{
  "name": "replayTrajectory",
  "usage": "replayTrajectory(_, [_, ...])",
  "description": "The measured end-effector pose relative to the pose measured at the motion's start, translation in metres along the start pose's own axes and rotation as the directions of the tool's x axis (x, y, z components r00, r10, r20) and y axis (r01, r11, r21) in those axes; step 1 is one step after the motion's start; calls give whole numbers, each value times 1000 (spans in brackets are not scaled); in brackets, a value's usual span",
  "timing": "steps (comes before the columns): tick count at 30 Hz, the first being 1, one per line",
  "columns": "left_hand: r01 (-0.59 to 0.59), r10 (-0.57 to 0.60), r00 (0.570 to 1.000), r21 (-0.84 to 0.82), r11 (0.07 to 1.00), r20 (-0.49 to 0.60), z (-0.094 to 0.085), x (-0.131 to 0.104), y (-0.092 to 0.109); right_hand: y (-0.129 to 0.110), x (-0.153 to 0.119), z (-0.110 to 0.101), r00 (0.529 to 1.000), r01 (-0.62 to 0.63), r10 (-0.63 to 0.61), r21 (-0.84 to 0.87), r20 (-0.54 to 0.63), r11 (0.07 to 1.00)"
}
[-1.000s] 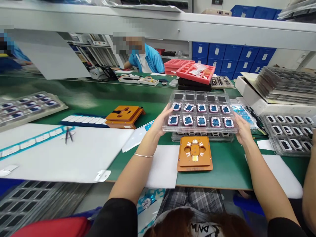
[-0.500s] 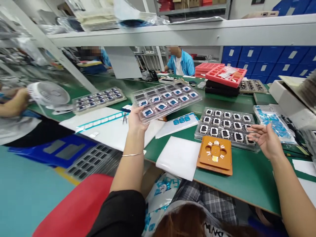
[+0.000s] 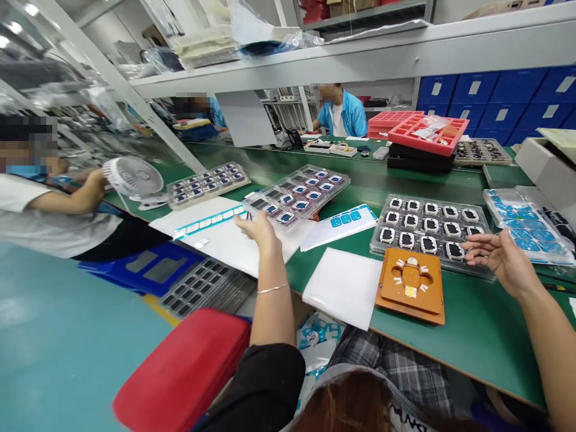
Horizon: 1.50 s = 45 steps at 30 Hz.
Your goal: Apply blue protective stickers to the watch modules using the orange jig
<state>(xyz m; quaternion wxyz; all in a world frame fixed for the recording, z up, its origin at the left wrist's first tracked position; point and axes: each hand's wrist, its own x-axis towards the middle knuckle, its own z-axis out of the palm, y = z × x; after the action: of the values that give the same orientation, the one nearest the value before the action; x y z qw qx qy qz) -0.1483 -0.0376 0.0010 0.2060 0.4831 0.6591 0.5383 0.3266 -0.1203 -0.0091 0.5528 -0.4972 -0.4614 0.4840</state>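
Left of the orange fixture [image 3: 411,279], my half-curled left hand [image 3: 263,233] meets a tray [image 3: 272,191], hold unclear. Right of it, my loosely spread right hand [image 3: 507,259] is empty.

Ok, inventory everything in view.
Bench: one, green, centre
Central tray: one, clear, left of centre
Right tray: one, clear, on bench
Fixture: one fully visible, orange, bench front
Fan: one, white, left
Left tray: one, pale, near fan
Compartment trays: several, red, back right
Bins: several, blue, back right
Seat: one, red, lower left
Co-workers: three, blue or white tops, left and rear
Left fingers: one hand, at central tray
Right fingers: one hand, at right tray
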Motion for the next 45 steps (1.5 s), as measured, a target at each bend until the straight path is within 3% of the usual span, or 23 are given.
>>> replayTrajectory(2, [-120,112,991,135,984,66,16,-11,5,2,0,-1,1000,1,-1,3,-11,1000])
replayTrajectory(4, [-281,206,939,269,921,275,44,-19,7,2,1,-2,999,23,-22,10,-25,1000])
replayTrajectory(6, [-401,202,849,346,848,488,73,-21,6,2,0,-3,998,49,-49,7,-32,999])
replayTrajectory(8, [-445,130,793,421,790,595,96,-17,0,1,0,-4,997,69,-70,-4,-36,998])
replayTrajectory(10, [-445,42,787,520,729,615,111,-13,-7,0,-1,-4,997,74,-75,-9,-33,997])
replayTrajectory(14, [-412,-71,825,682,604,561,125,-14,-14,2,0,-5,998,58,-58,-1,-22,998])
replayTrajectory(17, [-372,-137,848,758,535,513,138,-19,-9,7,2,-6,999,45,-46,-25,-19,999])
replayTrajectory(20, [-363,-188,839,782,507,511,149,-15,1,11,3,-8,999,29,-30,-45,-17,999])
replayTrajectory(23, [-398,-208,803,762,510,559,148,1,12,10,2,-11,999,26,-27,-53,-18,998])
replayTrajectory(29, [-499,-183,727,692,522,662,123,34,24,5,1,-12,999,26,-28,-62,-40,998])
replayTrajectory(34, [-548,-195,663,646,531,723,124,46,22,4,1,-9,999,16,-19,-73,-45,997])
replayTrajectory(45, [-503,-367,639,728,465,676,125,69,29,2,-1,-7,999,23,-26,-77,-46,997])
